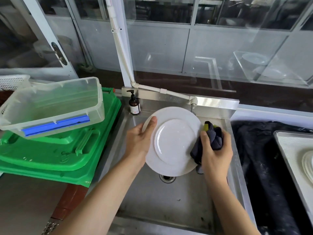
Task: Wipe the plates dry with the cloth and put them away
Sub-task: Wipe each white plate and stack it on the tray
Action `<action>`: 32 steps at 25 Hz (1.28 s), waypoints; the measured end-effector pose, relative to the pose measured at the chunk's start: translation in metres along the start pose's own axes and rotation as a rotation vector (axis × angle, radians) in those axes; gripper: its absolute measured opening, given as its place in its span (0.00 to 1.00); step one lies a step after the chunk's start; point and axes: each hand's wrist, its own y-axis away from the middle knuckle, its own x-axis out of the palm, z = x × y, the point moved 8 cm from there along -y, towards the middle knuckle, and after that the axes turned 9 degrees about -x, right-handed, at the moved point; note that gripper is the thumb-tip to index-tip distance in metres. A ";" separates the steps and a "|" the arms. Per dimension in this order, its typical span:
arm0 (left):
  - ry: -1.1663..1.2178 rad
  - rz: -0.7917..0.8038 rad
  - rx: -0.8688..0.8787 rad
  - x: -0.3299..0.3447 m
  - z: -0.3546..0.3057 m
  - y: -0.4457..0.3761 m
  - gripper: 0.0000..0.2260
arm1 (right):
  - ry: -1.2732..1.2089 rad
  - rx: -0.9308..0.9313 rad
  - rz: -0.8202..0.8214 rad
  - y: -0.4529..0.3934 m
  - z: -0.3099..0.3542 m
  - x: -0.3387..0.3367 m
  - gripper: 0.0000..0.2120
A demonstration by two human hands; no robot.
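White dinner plate (171, 141) at centre frame: our left hand (138, 141) grips its rim; our right hand (216, 150) clutches the dark cloth (212, 138), and should sweep inward.

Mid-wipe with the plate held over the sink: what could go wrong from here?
1. The left hand holds the white plate by one rim only, in the air above the steel sink; a hard wipe could tip it loose.
2. The right hand has the dark cloth bunched at the plate's right edge, so the centre may stay wet.
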 end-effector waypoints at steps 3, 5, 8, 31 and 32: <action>-0.077 0.020 0.082 0.004 -0.012 0.005 0.13 | 0.056 -0.073 0.092 -0.015 0.014 0.013 0.18; -0.115 0.035 0.161 0.007 -0.021 0.008 0.23 | 0.094 -0.158 0.149 -0.020 0.025 0.023 0.17; -0.163 0.029 0.255 0.010 -0.027 0.014 0.29 | 0.202 -0.387 0.239 -0.013 0.052 0.045 0.19; 0.120 -0.059 -0.015 0.017 -0.004 0.003 0.12 | 0.260 -0.732 0.366 0.051 0.079 0.088 0.18; 0.164 -0.041 -0.051 0.019 -0.003 0.003 0.11 | 0.259 -0.735 0.359 0.056 0.078 0.088 0.18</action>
